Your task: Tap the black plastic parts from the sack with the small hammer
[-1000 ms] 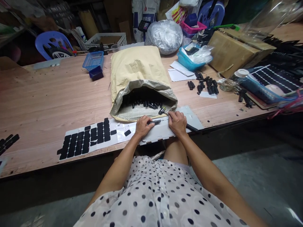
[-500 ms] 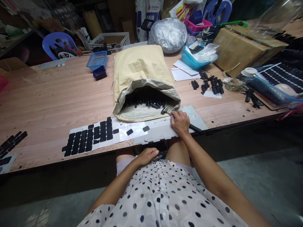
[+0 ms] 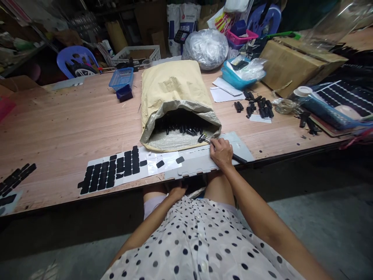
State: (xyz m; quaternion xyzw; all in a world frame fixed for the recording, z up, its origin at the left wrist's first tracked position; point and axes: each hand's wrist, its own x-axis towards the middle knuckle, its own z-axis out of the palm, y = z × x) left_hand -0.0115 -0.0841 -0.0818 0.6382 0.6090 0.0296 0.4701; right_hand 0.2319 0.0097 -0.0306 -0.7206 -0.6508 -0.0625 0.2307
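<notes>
My right hand (image 3: 221, 152) is closed round the shaft of a small hammer (image 3: 240, 158), resting on a grey board (image 3: 194, 162) at the table's front edge. The hammer's metal head points left, by the mouth of a large tan sack (image 3: 175, 83). Many small black parts (image 3: 186, 129) lie inside the sack's opening. Down in my lap, under the table edge, is my left hand (image 3: 177, 192); its fingers are hidden. Left of the board, black rounded stickers (image 3: 100, 177) stand in rows on a white sheet, with a few loose ones nearby.
Several black pieces (image 3: 259, 107) are scattered at right, near a cardboard box (image 3: 297, 64). A turquoise basket (image 3: 237, 77), a clear bag bundle (image 3: 205, 48) and a blue basket (image 3: 121, 79) stand toward the back. The table's front edge (image 3: 285, 155) runs above my legs.
My left hand has moved down and slightly left in my lap, its fingers passing out of sight under the table. My right hand stays on the hammer. The view has shifted slightly.
</notes>
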